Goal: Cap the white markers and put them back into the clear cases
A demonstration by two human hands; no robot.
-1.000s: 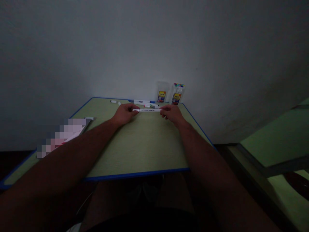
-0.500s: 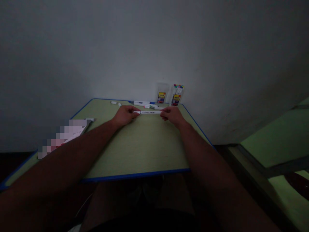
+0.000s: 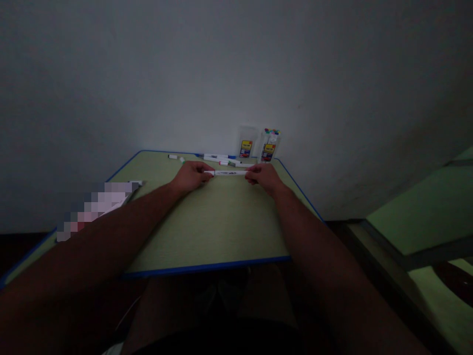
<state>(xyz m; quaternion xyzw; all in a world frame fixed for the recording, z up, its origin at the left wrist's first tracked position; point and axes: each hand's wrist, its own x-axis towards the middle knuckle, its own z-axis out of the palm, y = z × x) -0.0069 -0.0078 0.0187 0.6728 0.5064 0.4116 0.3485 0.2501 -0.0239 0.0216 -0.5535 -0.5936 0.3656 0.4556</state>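
A white marker with dark print on its barrel lies level between my two hands, over the far half of the table. My left hand pinches its left end. Its right end sits between the thumb and fingers of my right hand. Just behind, several white markers lie in a loose group near the table's back edge. Two loose caps, a white one with a dark end and one with a green end, lie beyond my left hand.
At the back right stand a clear marker case and a second case holding markers with coloured ends. A blurred-out flat item lies on the left of the blue-edged table. A wall rises directly behind.
The view has shifted very slightly. Both hands keep the same grip on the marker, and nothing on the table has visibly moved.
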